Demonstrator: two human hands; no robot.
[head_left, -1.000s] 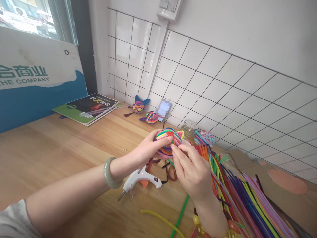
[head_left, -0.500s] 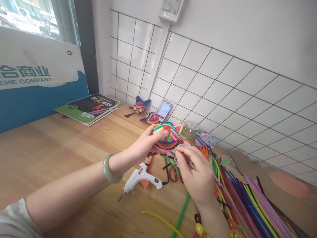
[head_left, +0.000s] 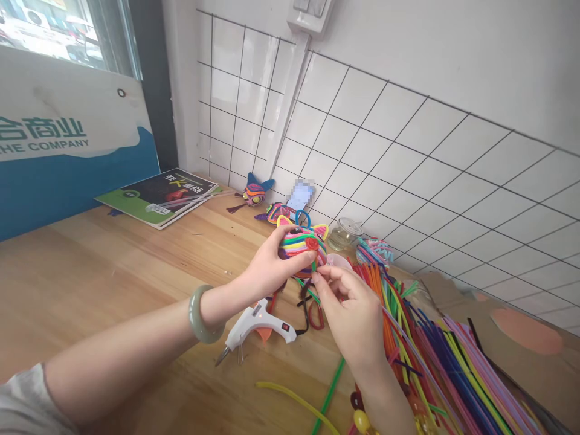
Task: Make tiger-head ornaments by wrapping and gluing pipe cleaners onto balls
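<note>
My left hand (head_left: 272, 263) is closed around a rounded animal-head ornament (head_left: 301, 244) covered in striped pipe cleaners. It has yellow-edged pointed ears, a blue loop on top and a red coiled nose. My left thumb presses its front, below the nose. At the ornament's lower edge my right hand (head_left: 351, 308) is closed in a pinch, its fingertips next to a short green strip; whatever is between them is too small to make out. Dark tassels hang below the ornament. Under my hands a white hot glue gun (head_left: 258, 323) lies on the table.
Bundles of coloured pipe cleaners (head_left: 453, 356) and cardboard (head_left: 525, 338) lie at the right. A glass jar (head_left: 345, 232), a phone (head_left: 300, 196) and a finished-looking blue-eared ornament (head_left: 254, 190) stand along the grid wall. Books (head_left: 158, 196) are at the left; red-handled scissors (head_left: 316, 315) lie behind the glue gun.
The ornament has turned in my left hand, so both ears, the blue loop and the red nose now face me more. My right hand has shifted slightly left, staying at its lower edge.
</note>
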